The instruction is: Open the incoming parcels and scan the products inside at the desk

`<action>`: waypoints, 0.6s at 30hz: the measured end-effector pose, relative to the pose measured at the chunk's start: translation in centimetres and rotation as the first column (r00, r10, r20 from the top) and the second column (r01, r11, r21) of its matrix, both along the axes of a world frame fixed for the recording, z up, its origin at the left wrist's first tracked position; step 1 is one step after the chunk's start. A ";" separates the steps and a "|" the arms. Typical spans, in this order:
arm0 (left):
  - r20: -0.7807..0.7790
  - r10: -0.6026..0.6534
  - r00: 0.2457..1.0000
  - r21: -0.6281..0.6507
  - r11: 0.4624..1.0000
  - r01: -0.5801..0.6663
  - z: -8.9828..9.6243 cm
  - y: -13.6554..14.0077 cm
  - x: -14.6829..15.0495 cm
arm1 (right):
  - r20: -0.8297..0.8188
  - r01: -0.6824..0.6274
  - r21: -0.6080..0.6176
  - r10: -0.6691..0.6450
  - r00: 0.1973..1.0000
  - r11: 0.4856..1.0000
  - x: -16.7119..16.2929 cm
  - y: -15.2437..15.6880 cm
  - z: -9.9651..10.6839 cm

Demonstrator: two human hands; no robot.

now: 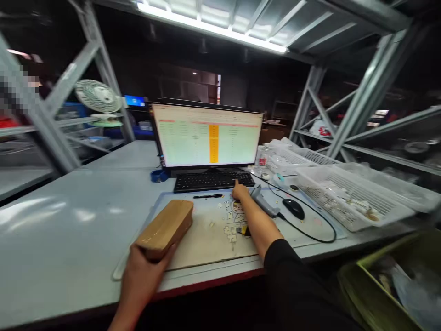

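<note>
My left hand [144,271] grips the near end of a brown cardboard box [167,225], which is tilted over the left part of the desk mat [203,250]. At the black keyboard [206,181], my right hand [240,189] reaches out with its index finger stretched onto the keys near the right end. It holds nothing; the other fingers look curled and are partly hidden. Beside the right wrist lies a grey barcode scanner [263,202] with a black cable. A black pen [207,196] rests below the keyboard. Behind it stands a monitor [186,142] showing a table with an orange column.
A black mouse [293,209] sits right of the scanner. White plastic baskets [358,220] with small items line the right side. Blue tape [159,175] lies left of the keyboard. A yellow-green bin [361,287] stands at lower right. Metal shelf posts [361,92] rise on both sides.
</note>
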State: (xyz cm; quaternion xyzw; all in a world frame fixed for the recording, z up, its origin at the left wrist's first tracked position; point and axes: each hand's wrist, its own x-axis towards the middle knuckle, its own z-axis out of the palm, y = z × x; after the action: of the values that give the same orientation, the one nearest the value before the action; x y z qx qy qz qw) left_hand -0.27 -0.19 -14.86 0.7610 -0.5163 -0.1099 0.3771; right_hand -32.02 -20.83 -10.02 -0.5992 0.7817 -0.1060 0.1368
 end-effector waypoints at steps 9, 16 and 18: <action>0.014 -0.020 1.000 -0.124 0.992 0.021 -0.9 1.0 -0.1 | -0.018 -0.033 0.008 0.033 0.999 0.999 -0.7 -1.6 -2.2; -0.005 -0.029 1.000 -0.121 0.992 0.028 -0.6 1.3 -0.2 | -0.009 -0.024 0.030 0.024 1.000 0.999 -1.0 -2.4 -2.5; 0.002 -0.030 1.000 -0.126 0.992 0.030 -0.7 1.3 -0.2 | -0.009 -0.035 0.034 0.036 0.999 0.999 -1.1 -2.4 -2.4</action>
State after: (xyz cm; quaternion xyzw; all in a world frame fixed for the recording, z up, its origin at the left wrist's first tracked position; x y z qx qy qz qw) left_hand -0.47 1.12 -15.57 0.7277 -0.5337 -0.0826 0.4227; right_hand -33.15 -23.27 -12.45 -0.6111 0.7732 -0.0875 0.1451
